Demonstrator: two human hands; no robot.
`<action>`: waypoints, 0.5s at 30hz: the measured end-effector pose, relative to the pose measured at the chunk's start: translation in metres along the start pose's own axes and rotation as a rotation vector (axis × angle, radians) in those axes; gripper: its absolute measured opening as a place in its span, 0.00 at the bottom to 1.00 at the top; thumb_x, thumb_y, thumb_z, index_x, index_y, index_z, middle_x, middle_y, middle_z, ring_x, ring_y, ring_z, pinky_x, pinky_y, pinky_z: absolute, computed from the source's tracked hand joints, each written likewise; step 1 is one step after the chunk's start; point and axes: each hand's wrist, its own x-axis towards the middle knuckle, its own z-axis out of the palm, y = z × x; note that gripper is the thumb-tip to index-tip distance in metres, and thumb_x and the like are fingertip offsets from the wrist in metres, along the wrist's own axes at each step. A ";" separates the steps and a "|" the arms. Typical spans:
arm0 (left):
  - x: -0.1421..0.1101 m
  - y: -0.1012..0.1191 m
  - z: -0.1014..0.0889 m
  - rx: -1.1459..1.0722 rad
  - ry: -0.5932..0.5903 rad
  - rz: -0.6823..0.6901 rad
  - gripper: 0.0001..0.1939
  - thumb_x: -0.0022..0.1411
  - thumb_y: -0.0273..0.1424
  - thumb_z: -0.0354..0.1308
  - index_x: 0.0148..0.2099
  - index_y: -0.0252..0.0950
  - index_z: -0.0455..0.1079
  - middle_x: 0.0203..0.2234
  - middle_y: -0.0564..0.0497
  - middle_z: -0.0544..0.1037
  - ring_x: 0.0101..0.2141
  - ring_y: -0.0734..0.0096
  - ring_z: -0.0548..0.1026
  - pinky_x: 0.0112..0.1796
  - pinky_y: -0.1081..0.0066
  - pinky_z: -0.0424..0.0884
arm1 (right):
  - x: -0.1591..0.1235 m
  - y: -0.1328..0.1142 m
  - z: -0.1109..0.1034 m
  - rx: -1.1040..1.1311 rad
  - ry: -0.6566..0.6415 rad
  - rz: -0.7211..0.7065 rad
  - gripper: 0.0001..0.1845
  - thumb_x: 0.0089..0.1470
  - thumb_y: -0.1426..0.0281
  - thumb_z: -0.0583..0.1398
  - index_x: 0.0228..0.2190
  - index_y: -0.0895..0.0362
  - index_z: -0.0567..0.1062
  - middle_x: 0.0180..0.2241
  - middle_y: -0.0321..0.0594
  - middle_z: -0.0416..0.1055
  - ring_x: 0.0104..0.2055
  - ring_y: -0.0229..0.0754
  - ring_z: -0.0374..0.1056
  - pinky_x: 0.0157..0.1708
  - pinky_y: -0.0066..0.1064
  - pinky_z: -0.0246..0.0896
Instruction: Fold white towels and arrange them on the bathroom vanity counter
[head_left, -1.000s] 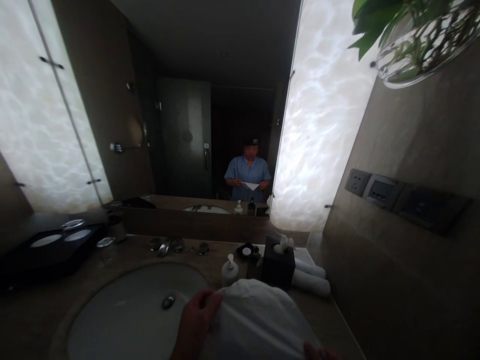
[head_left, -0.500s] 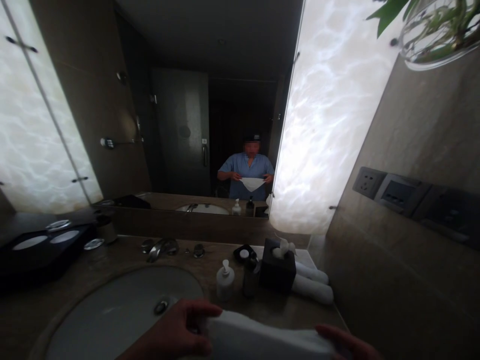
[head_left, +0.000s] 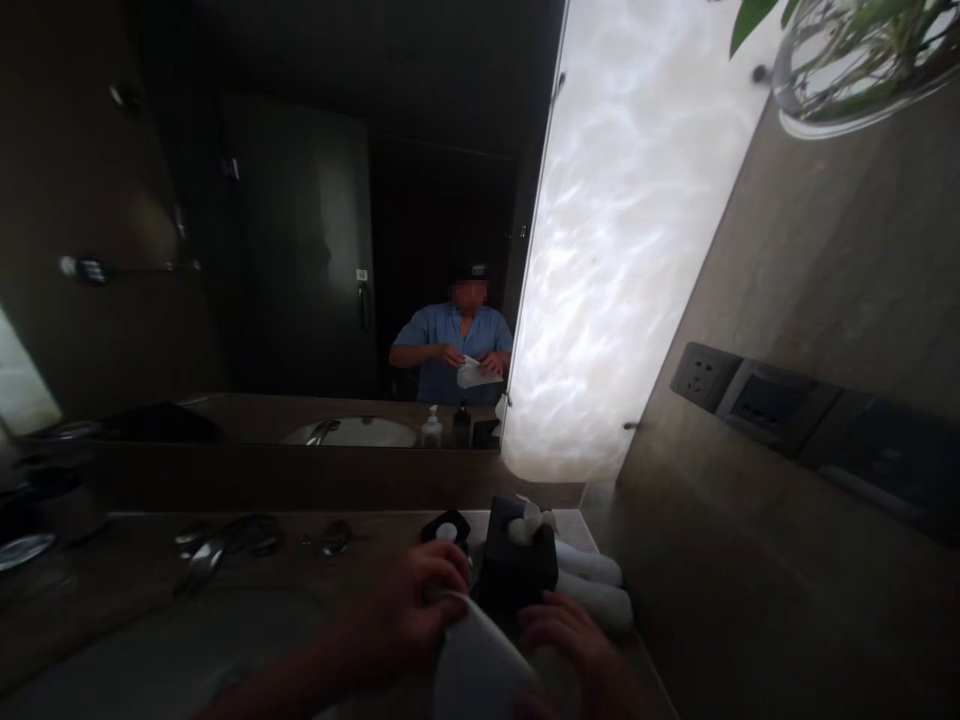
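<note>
A white cloth (head_left: 480, 660) hangs folded in front of me over the counter's front. My left hand (head_left: 424, 600) pinches its upper corner between thumb and fingers. On the cloth's right side, my right hand (head_left: 574, 640) has its thumb on the cloth and its fingers curved above it; part of this grip is dim and blurred. Both hands and the cloth also show in the mirror (head_left: 300, 250). Just beyond them stands a black tissue box (head_left: 517, 555) with a white tissue sticking out. My left hand covers most of the bottles behind it.
Two rolled white towels (head_left: 596, 600) lie right of the tissue box. The sink (head_left: 150, 650) and its faucet (head_left: 221, 550) are at the left. A lit panel (head_left: 607, 250), wall sockets (head_left: 701, 375) and a glass plant bowl (head_left: 855, 80) occupy the right side.
My hands have come closer together and risen over the counter. The cloth, stretched wide between them before, is now folded and slanting. My view has swung to the right.
</note>
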 end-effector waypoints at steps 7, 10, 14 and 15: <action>0.140 0.019 -0.042 0.134 0.521 0.163 0.22 0.55 0.41 0.55 0.48 0.33 0.71 0.37 0.47 0.75 0.32 0.67 0.71 0.32 0.68 0.66 | 0.151 0.009 -0.036 0.011 0.323 0.272 0.10 0.44 0.67 0.58 0.18 0.59 0.73 0.44 0.48 0.75 0.45 0.49 0.70 0.45 0.35 0.61; 0.170 -0.001 -0.030 0.073 0.247 0.111 0.17 0.56 0.40 0.55 0.41 0.32 0.73 0.27 0.49 0.74 0.28 0.69 0.69 0.31 0.70 0.64 | 0.185 0.054 -0.038 0.005 0.266 0.389 0.09 0.41 0.70 0.56 0.17 0.61 0.73 0.27 0.45 0.76 0.31 0.45 0.70 0.30 0.32 0.59; 0.191 -0.052 0.018 0.228 -0.068 0.116 0.24 0.48 0.35 0.65 0.48 0.30 0.73 0.39 0.43 0.76 0.39 0.59 0.73 0.42 0.64 0.68 | 0.183 0.098 -0.030 -0.013 0.265 0.436 0.14 0.43 0.64 0.57 0.23 0.62 0.77 0.24 0.46 0.75 0.31 0.49 0.71 0.29 0.33 0.60; 0.194 -0.064 0.031 0.274 -0.108 0.118 0.31 0.44 0.34 0.68 0.52 0.30 0.70 0.45 0.41 0.75 0.45 0.55 0.72 0.48 0.61 0.67 | 0.177 0.102 -0.029 -0.023 0.284 0.422 0.19 0.45 0.60 0.57 0.29 0.64 0.78 0.28 0.49 0.76 0.35 0.52 0.72 0.32 0.35 0.62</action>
